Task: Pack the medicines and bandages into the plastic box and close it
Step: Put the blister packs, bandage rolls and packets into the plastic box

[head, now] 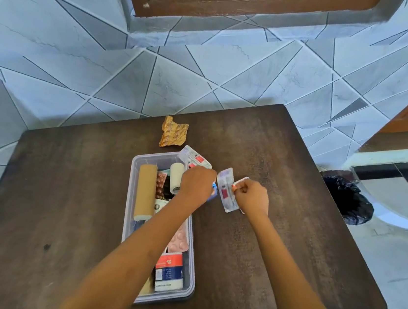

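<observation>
A clear plastic box (131, 196) lies open on the dark wooden table (65, 188). It holds a long tan bandage roll (145, 191), a small white tape roll (176, 176), blister strips (179, 238) and a medicine carton (169, 270). My left hand (198, 184) hovers over the box's far right corner, fingers curled on a small blue item, mostly hidden. My right hand (253, 196), just right of the box, grips a clear syringe packet (226, 190). Another packet (194, 158) leans on the box's far rim.
A crumpled golden foil strip (173, 134) lies on the table beyond the box. A black bin bag (346, 200) sits on the floor off the table's right edge, beside a white chair (390, 156). Tiled floor surrounds the table.
</observation>
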Action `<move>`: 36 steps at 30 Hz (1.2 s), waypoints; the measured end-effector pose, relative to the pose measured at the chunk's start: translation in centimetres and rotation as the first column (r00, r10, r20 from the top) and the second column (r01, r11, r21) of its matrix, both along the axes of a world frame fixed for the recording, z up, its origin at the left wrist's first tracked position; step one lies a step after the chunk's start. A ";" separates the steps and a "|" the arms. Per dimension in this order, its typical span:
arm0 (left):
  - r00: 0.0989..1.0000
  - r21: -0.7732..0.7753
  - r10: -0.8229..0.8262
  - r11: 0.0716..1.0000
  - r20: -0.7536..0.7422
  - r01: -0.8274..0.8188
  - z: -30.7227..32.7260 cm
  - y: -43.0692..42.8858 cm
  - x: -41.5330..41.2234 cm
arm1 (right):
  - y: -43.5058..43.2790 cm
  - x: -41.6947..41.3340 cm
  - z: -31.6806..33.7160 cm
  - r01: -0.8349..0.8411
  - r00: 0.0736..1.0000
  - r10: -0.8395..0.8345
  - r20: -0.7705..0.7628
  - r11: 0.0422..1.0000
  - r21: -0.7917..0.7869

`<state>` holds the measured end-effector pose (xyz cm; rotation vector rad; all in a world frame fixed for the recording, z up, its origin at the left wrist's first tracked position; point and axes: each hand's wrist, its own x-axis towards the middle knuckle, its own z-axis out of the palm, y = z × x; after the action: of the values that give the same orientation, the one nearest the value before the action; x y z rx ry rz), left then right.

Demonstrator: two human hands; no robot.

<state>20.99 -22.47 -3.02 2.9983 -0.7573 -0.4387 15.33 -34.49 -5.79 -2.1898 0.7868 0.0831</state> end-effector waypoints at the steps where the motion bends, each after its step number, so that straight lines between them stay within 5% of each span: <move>1: 0.998 -0.096 0.054 0.994 -0.025 -0.056 1.1 0.7 0.2 | -0.2 -0.1 0.8 0.004 1.000 -0.005 0.031 1.000 0.016; 4: 0.972 -0.320 0.225 0.918 -0.064 -0.233 4.1 4.6 0.9 | 0.5 0.1 3.3 -0.044 0.986 0.033 0.166 0.997 0.061; 7: 0.933 -0.334 0.338 0.871 -0.120 -0.359 6.0 9.5 1.4 | 3.4 0.8 5.3 -0.223 0.960 0.191 0.205 0.964 0.144; 13: 0.864 -0.216 0.354 0.869 -0.358 -0.446 4.4 15.3 -1.5 | 10.0 1.1 4.8 -0.636 0.767 0.642 -0.016 0.756 -0.152; 24: 0.911 -0.030 0.382 0.920 -0.156 -0.391 1.0 14.5 -4.6 | 12.2 -1.0 3.5 -0.609 0.792 0.589 -0.159 0.743 -0.279; 29: 0.925 -0.011 0.312 0.947 -0.217 -0.322 0.0 14.5 -4.5 | 13.2 -2.2 2.9 -0.650 0.745 0.583 -0.324 0.527 -0.547; 36: 0.988 0.228 0.145 0.962 0.046 -0.152 -0.1 13.6 -5.7 | 12.6 -2.6 1.0 -0.675 0.676 0.612 -0.411 0.289 -0.679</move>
<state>15.25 -8.92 -3.12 3.2535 -0.5087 -0.5120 12.71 -21.85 -4.77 -3.2992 -0.2300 0.2617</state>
